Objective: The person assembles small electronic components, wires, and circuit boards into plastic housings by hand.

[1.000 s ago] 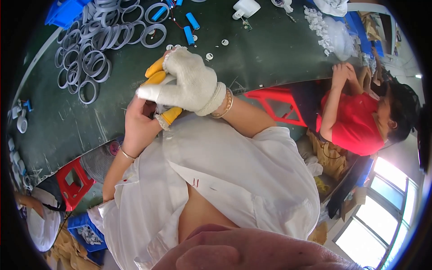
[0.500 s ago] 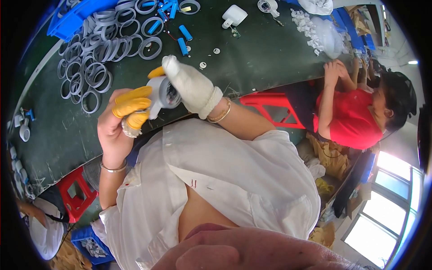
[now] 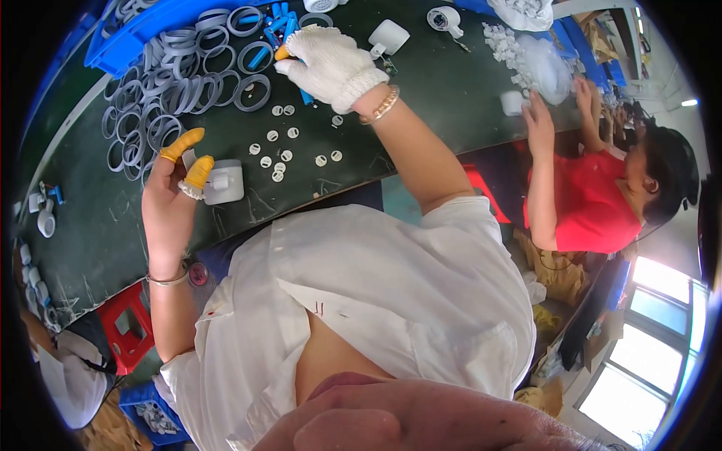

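Note:
My left hand (image 3: 171, 199), with yellow finger covers, is closed on a white plastic housing (image 3: 228, 183) low over the green table's near left part. The housing has a blocky head and a short stem; the stem is partly hidden by the fingers. My right hand (image 3: 336, 69), in a white knitted glove with a yellow fingertip, is stretched forward over blue battery cells (image 3: 280, 28). Its thumb and forefinger look apart, with no object visible between them; its other fingers are hidden. Another blue cell (image 3: 307, 97) shows beneath the glove. Several small white discs (image 3: 286, 155) lie between my hands.
Grey rings (image 3: 162, 105) pile up at the left beside a blue bin (image 3: 113, 56). A white housing (image 3: 389, 36) and a round white unit (image 3: 444, 19) lie farther back. At the right, a person in red (image 3: 587, 199) handles white parts (image 3: 553, 64). A red stool (image 3: 126, 331) stands left.
My hands have come apart. The left has moved left and lower with the housing; the right has let go of it and reached forward to the blue cells. More white discs are now uncovered.

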### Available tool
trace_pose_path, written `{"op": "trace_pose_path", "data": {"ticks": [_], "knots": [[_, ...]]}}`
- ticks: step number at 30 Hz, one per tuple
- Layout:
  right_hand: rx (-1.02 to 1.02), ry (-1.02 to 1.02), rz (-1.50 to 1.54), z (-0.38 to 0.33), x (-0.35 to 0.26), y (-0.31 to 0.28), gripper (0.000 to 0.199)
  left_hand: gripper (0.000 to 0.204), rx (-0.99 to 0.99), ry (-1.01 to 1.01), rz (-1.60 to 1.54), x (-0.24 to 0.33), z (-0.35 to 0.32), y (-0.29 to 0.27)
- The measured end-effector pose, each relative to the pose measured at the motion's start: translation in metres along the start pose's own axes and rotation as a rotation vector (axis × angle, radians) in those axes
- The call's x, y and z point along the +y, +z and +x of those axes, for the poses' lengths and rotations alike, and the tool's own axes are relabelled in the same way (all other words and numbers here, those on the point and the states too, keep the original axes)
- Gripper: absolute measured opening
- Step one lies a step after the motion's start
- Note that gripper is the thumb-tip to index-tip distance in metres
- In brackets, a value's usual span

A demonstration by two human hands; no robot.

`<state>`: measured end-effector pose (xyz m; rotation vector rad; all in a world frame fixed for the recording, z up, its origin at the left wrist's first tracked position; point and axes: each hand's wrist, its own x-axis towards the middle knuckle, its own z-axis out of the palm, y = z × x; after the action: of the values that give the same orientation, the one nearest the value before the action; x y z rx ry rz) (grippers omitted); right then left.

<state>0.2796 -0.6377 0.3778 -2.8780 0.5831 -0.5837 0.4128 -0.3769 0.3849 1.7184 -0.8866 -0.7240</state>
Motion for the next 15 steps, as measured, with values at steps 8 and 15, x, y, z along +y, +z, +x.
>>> {"op": "trace_pose_path", "data": {"ticks": [8,15], "knots": [[-0.289,-0.137,-0.134,-0.025,0.005,-0.008,0.017,0.039,-0.028,-0.007,-0.084,0.010,0.004,-0.013],[-0.237,-0.045,0.053,-0.066,0.031,-0.029,0.012,0.038,-0.065,-0.039,-0.388,-0.023,0.006,-0.024]]}}
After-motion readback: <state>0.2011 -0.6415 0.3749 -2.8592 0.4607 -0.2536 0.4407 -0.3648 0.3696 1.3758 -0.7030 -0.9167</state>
